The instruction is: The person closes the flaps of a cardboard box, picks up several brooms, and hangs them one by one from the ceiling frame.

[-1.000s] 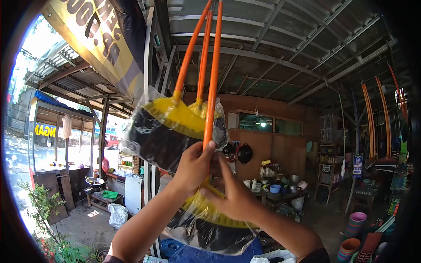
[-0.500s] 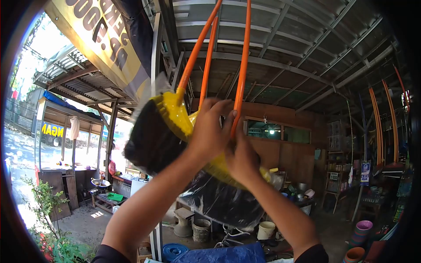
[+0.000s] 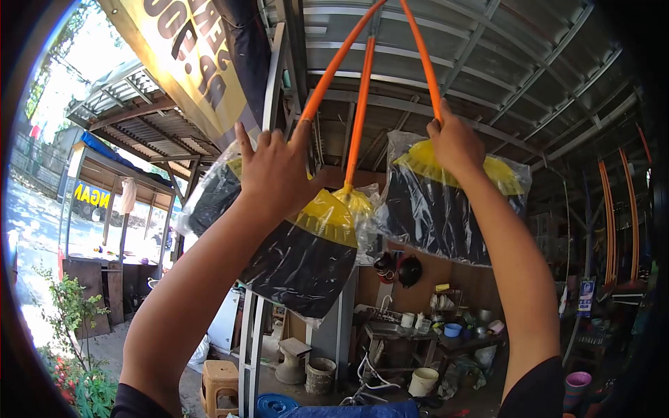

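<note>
Three brooms hang in front of me, with orange handles, yellow heads and black bristles wrapped in clear plastic. My right hand [image 3: 456, 143] is closed round the right broom [image 3: 435, 216] where its handle meets the head. My left hand [image 3: 275, 167] is raised with fingers spread, in front of the left broom [image 3: 216, 195]; its index finger meets that broom's orange handle. Between my hands, the middle broom [image 3: 359, 118] hangs by its handle. Part of the left broom's head is hidden behind my left hand and forearm.
A metal post [image 3: 254, 348] stands just left of centre, beside a brown plastic stool [image 3: 219, 383]. Low down are a blue lid [image 3: 277, 404] and a pale bucket [image 3: 423, 382]. Further orange handles [image 3: 606, 216] hang at the right. A printed banner [image 3: 188, 56] slopes overhead.
My hands were close together at the handles and have moved apart, left and right. The right broom has swung right and up with my right hand. My left hand's fingers have spread.
</note>
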`<state>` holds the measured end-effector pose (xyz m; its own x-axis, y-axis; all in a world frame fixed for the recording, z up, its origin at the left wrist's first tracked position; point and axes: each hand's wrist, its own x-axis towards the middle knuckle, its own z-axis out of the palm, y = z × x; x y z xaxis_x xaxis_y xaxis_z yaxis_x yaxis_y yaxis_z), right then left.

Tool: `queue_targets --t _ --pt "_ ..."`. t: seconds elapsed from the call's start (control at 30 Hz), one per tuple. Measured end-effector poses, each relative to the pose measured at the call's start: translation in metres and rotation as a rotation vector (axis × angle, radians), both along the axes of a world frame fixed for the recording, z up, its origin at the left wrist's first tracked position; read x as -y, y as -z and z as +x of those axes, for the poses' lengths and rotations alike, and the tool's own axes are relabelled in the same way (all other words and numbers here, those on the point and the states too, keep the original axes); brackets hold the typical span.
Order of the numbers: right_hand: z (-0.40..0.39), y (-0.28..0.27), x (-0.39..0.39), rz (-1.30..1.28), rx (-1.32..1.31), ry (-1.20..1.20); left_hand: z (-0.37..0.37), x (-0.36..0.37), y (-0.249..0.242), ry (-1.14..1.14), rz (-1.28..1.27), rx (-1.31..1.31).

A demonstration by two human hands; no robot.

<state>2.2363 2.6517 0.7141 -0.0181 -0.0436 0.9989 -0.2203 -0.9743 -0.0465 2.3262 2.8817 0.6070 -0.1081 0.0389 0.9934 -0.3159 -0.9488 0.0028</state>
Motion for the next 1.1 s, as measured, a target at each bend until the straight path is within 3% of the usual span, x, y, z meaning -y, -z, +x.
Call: queue_targets --t 0.03,0.2,0.3,0.47,1.1 --pt "-0.001 -0.006 -0.005 0.006 0.007 0.027 -0.004 -0.004 -0.001 0.088 0.027 -0.205" --pt "-0.002 -0.033 -0.023 0.002 0.015 0.095 0.033 -0.002 0.002 0.26 0.046 -0.135" --pt "-0.002 -0.048 -0.026 -0.017 0.014 0.127 0.048 0.005 0.013 0.184 0.111 0.094" --pt "-0.002 -0.054 -0.024 -0.074 0.049 0.23 0.042 0.015 0.019 0.222 0.149 0.111" --pt "-0.02 -0.043 -0.024 -0.024 0.01 0.239 0.018 0.028 0.023 0.301 0.14 0.128"
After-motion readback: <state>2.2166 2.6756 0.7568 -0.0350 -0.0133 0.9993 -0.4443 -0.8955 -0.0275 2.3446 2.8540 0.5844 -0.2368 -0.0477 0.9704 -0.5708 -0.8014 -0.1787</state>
